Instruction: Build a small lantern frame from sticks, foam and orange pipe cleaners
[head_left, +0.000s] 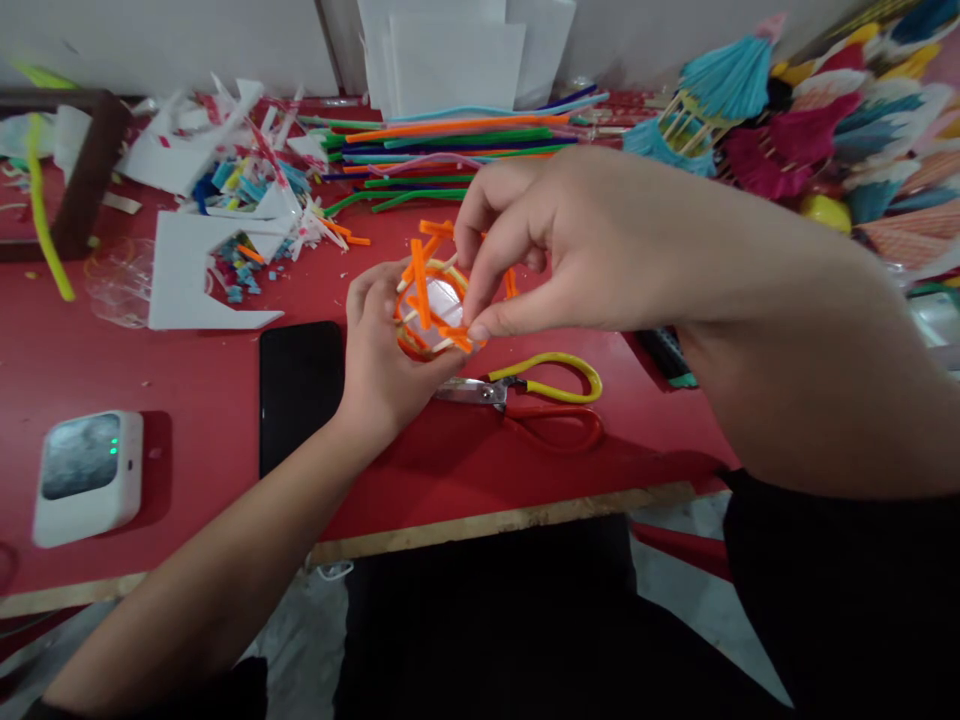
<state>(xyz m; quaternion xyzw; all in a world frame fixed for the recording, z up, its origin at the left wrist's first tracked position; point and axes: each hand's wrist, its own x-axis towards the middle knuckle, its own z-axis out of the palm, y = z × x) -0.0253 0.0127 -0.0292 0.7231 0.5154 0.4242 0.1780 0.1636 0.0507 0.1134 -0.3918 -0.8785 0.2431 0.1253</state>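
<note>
My left hand point(386, 350) is wrapped round the side of a small round craft piece point(411, 340), made of orange pipe cleaners and pale sticks around a whitish base. Orange pipe cleaner pieces point(421, 285) stick up from its rim. From the right, my right hand point(517, 240) reaches over it, thumb and fingertips pinched at an orange pipe cleaner piece point(456, 338) on the near right rim. Part of the craft piece is hidden behind my fingers. Just below lie scissors point(499, 393) with one yellow and one red handle, blades partly under my left hand.
A black phone point(300, 385) and a white device point(90, 478) lie on the red table point(217, 430). Foam offcuts point(180, 275) and scraps cover the back left. Pipe cleaners point(457, 135) lie at the back, white sheets point(457, 60) behind them. Small paper umbrella-like crafts point(727, 75) crowd the right.
</note>
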